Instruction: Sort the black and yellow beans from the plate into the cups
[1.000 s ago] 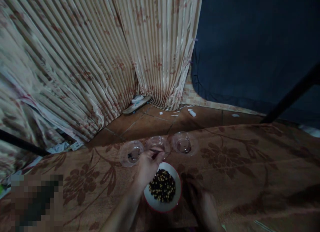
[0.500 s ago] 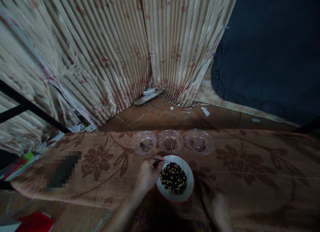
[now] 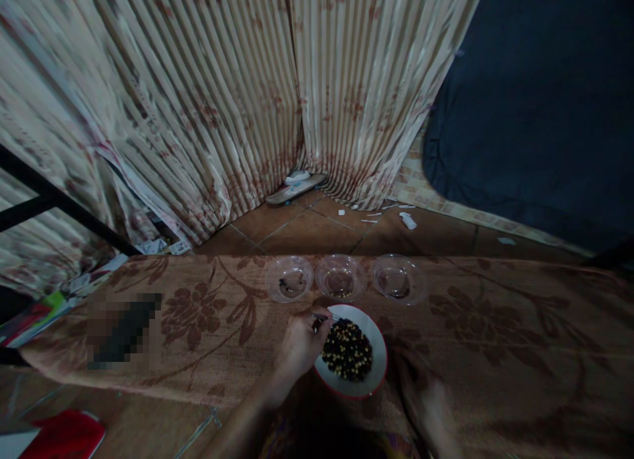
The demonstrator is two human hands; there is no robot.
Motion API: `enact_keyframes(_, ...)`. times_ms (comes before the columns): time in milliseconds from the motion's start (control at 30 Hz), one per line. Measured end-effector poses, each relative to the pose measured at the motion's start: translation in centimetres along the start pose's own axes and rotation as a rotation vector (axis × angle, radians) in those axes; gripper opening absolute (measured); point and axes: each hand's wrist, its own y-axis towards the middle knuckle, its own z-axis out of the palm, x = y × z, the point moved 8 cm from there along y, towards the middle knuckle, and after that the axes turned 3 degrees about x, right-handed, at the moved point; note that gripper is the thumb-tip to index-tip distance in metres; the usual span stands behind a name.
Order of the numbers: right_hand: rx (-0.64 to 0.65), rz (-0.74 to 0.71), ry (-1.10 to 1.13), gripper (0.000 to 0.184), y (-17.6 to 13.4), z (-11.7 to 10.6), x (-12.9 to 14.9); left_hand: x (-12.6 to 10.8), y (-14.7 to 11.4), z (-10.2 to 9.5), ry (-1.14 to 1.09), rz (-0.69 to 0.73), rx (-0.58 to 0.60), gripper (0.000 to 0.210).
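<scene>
My left hand (image 3: 300,340) is closed around slim metal tweezers (image 3: 335,317), whose tips reach over the upper left of a white bowl (image 3: 379,353) with a red rim. Dark beans and pale yellow kernels (image 3: 347,351) lie mixed in the bowl. Beyond it, three clear plastic cups stand in a row. A few dark pieces are in the left cup (image 3: 290,279), some pale ones in the middle cup (image 3: 339,277). Contents of the right cup (image 3: 397,279) are hard to make out. To the right of the bowl, my right hand (image 3: 430,396) lies in shadow, its fingers blurred.
A brown floral cloth (image 3: 212,353) covers the table. Papers (image 3: 44,314) lie by its left end, near a black metal frame (image 3: 64,214). Striped curtains (image 3: 238,102) hang behind, and white scraps (image 3: 407,221) litter the tiled floor.
The view has shifted slightly, so bowl and cups appear a little further right. My left hand keeps the tweezers at the bowl's upper left; my right hand stays beside the bowl.
</scene>
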Motion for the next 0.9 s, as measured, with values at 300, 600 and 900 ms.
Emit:
enact_keyframes(300,0.019,0.008,0.010,0.040,0.0,0.1,-0.1,-0.4,-0.1,-0.2,0.014,0.046,-0.026,0.017)
enact_keyframes(600,-0.006,-0.028,0.002,0.041,0.0,0.0,0.2,-0.2,-0.1,-0.1,-0.026,0.017,-0.029,0.017)
enact_keyframes(900,0.003,0.002,-0.004,0.040,0.0,0.1,-0.3,0.8,-0.4,-0.7,-0.159,-0.043,-0.074,0.018)
